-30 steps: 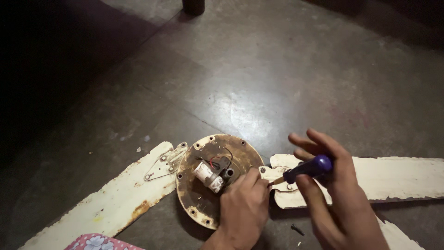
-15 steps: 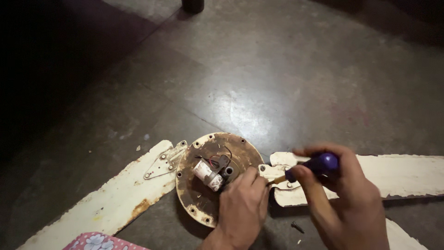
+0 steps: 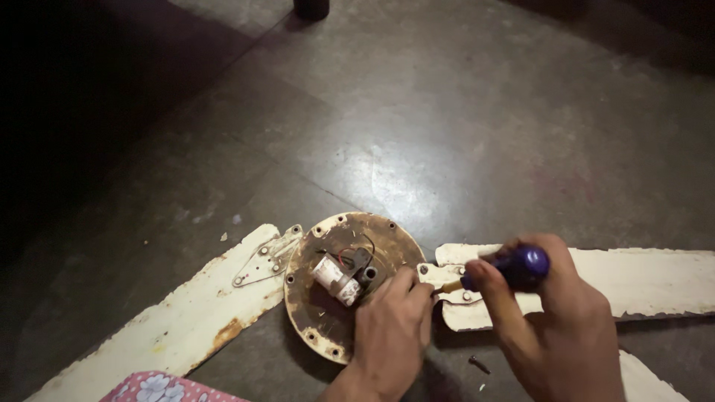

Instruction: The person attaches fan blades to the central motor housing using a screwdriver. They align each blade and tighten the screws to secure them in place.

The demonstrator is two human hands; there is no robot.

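On the grey floor (image 3: 417, 112), by the rusty fan hub (image 3: 328, 313): right hand (image 3: 555, 327) clamped on purple screwdriver (image 3: 514, 269), left hand (image 3: 387, 335) pinching at its tip. Best kept square in the blade-bracket screw (image 3: 439, 286), pressed firmly.

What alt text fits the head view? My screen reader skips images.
A right hand drives a purple-handled screwdriver at a blade bracket of a rusty ceiling fan lying on a grey floor, while the left hand steadies the hub.

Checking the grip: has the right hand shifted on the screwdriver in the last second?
Yes. The right hand has closed its fingers over the purple screwdriver, which shifted slightly right along the white blade.
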